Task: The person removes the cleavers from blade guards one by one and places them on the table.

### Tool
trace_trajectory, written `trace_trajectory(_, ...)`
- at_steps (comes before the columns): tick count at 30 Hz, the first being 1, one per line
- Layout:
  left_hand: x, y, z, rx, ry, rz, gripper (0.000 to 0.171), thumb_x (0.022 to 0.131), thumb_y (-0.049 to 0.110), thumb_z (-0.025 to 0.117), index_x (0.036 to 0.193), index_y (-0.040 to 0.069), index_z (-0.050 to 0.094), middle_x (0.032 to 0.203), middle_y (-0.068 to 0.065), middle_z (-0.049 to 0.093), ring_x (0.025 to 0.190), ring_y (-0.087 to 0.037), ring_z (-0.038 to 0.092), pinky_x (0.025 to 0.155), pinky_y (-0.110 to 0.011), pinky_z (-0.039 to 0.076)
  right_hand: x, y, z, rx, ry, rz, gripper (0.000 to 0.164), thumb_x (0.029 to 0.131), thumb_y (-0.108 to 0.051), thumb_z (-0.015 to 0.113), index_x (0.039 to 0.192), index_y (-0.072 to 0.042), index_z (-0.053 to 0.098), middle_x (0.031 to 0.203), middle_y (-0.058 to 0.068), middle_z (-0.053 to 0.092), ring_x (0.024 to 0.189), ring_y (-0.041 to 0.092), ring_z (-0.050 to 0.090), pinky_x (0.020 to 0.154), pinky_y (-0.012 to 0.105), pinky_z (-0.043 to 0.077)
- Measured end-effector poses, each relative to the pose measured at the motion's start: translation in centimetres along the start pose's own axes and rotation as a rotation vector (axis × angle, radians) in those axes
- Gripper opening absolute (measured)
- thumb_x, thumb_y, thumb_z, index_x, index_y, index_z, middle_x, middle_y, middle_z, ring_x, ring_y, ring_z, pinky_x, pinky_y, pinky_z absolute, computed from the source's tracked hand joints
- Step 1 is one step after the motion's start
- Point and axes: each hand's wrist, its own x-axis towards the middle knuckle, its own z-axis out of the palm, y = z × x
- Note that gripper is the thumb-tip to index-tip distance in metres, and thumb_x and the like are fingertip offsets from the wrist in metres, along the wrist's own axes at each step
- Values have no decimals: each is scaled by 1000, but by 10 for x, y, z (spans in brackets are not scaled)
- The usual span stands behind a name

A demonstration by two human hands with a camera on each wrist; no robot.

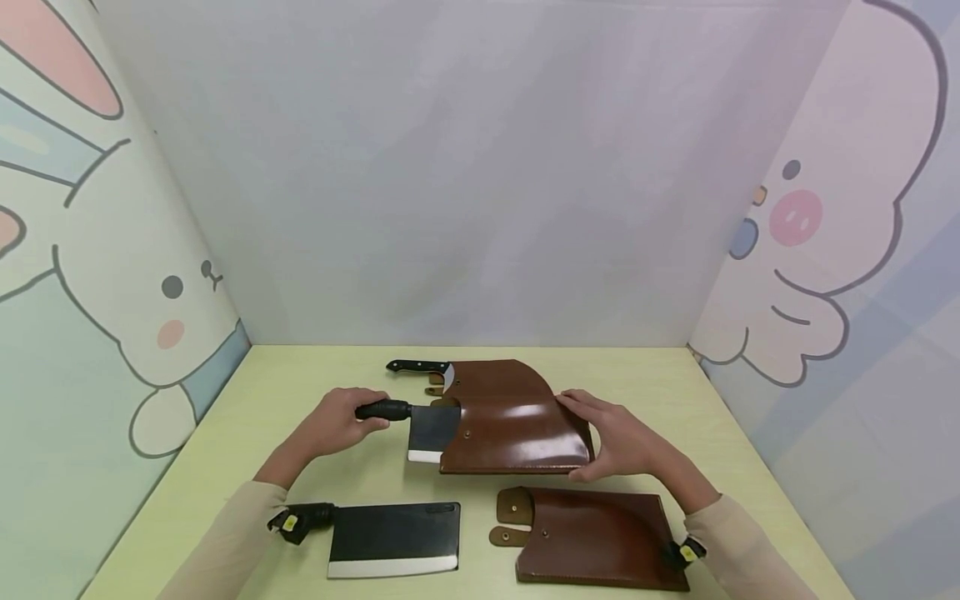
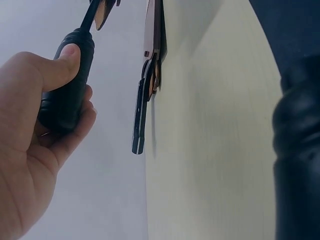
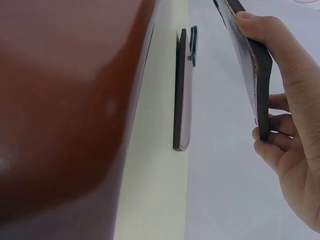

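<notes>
My left hand (image 1: 341, 422) grips the black ridged handle (image 2: 70, 80) of a cleaver (image 1: 431, 429). Most of that cleaver's dark blade is hidden inside a glossy brown leather sheath (image 1: 525, 437); the part by the handle shows, with a bright strip along its lower edge. At the sheath's right end, my right hand (image 1: 618, 437) holds it between thumb and fingers. In the right wrist view the sheath (image 3: 262, 80) is seen edge-on, raised off the table.
Behind lies another knife (image 1: 416, 366) with a riveted black handle, in a brown sheath (image 1: 487, 371). Nearer me are an unsheathed cleaver (image 1: 393, 533) at left and a brown sheath (image 1: 600, 533) with two strap tabs at right. Walls enclose the pale table (image 1: 292, 371).
</notes>
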Motion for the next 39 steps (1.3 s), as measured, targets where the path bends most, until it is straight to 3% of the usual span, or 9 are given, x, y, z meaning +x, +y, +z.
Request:
trace_trajectory(21,-14,-12,-3,-9,19,-28,29,90,21,81,114,8,74,100,-2,72,75,-10,54,67,-30,44,-12,7,0,30,-34,57,113,67,-60,90,158,-15,40,158,10,42,133,30,55,94,50,54)
trace_trajectory(27,-18,-17,-2,-1,14,-43,29,89,21,81,115,9,73,99,0,72,74,-9,52,66,-29,43,-14,6,-2,47,-23,53,112,66,-51,93,157,-13,41,157,11,43,133,32,55,93,51,54)
trace_trajectory(39,-25,-23,-5,11,66,-37,33,89,21,81,117,5,74,105,-7,74,77,-9,56,66,-30,45,-20,9,-6,24,0,59,113,64,-53,94,157,-14,42,157,9,44,133,31,56,92,50,54)
